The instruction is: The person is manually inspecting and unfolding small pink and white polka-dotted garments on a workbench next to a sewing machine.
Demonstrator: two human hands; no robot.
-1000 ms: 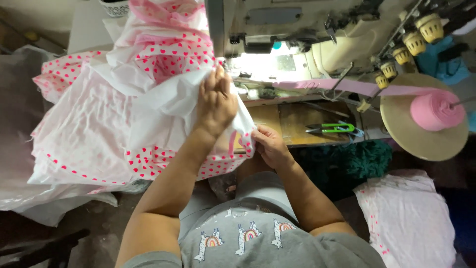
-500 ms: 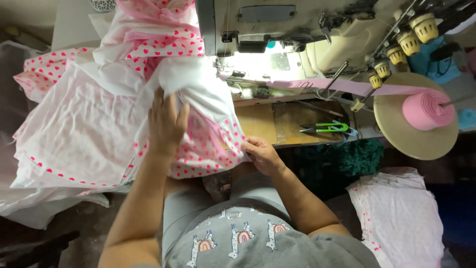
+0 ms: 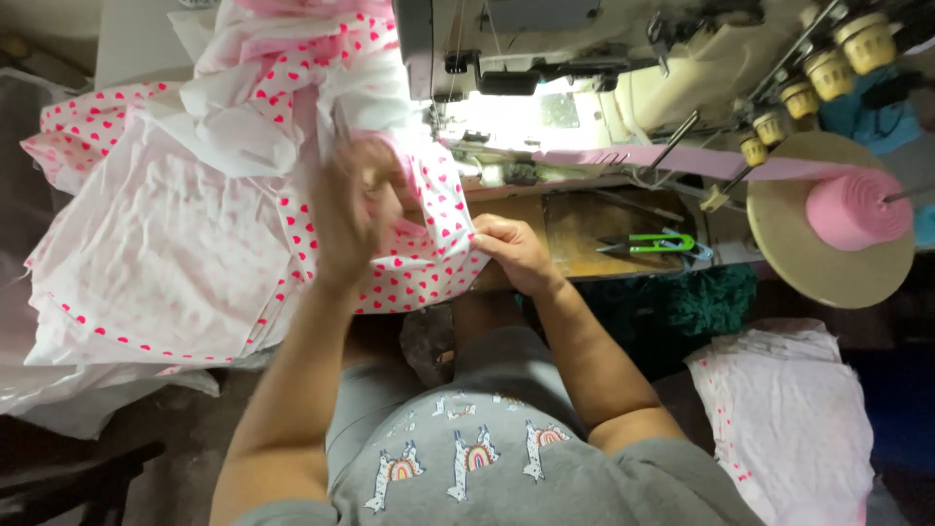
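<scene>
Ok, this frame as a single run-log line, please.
left hand: blurred, on heart-print fabric | right hand: pinches fabric edge | sewing machine behind | green snips on table

The cloth (image 3: 195, 244) is thin, matt white fabric printed with pink hearts, soft and creased. The machine (image 3: 623, 68) looks like glossy cream-painted metal with dark fittings. The tabletop (image 3: 584, 229) is worn, dull wood. The snips (image 3: 653, 244) have shiny green plastic handles. The pink tape roll (image 3: 852, 209) is matt, on a dull, smooth tan disc (image 3: 828, 282).
</scene>
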